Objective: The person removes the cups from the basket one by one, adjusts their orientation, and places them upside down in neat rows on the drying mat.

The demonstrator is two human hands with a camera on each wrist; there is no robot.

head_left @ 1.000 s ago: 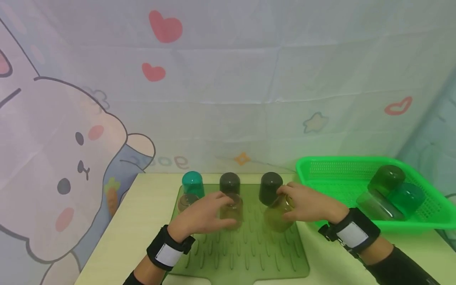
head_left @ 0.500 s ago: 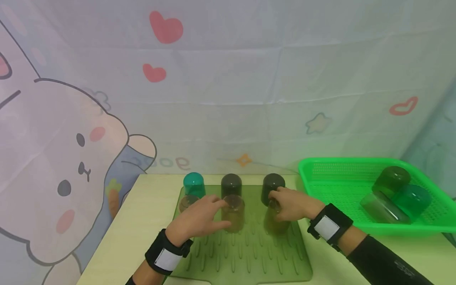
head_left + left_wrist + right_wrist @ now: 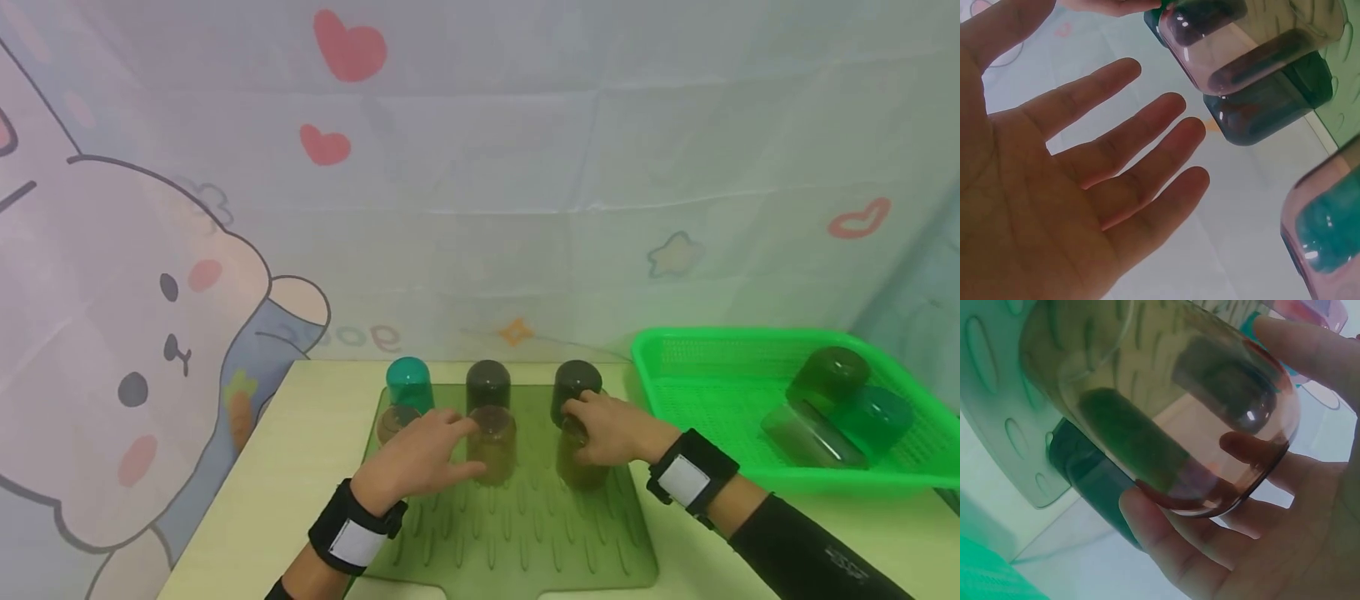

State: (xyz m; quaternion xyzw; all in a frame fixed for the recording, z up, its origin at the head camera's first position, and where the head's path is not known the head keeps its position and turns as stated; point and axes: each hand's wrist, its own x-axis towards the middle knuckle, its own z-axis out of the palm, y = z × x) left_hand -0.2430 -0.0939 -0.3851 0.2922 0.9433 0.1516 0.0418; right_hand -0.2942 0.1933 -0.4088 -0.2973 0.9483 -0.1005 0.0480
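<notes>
My right hand [image 3: 615, 429] holds the closed end of a see-through amber cup [image 3: 581, 467], which stands upside down at the front right of the green drying mat [image 3: 517, 542]. In the right wrist view, thumb and fingers curl round the amber cup [image 3: 1147, 419]. My left hand [image 3: 416, 462] hovers with spread fingers and holds nothing, as the left wrist view confirms. Near it stand two pinkish clear cups, one in the middle [image 3: 493, 458] and one partly hidden on the left [image 3: 396, 421]. Behind them are a teal cup [image 3: 409, 383] and two dark grey cups, middle [image 3: 487, 383] and right [image 3: 576, 382].
A bright green plastic basket [image 3: 750, 335] stands on the right of the table. Inside it lie a dark cup [image 3: 828, 379], a teal cup [image 3: 877, 421] and a clear cup [image 3: 810, 437]. A printed cloth [image 3: 487, 183] hangs behind the table.
My right hand has shifted left, and the amber cup has gone from tilted to upright, upside down on the mat. Over the last half second both hands stay nearly still.
</notes>
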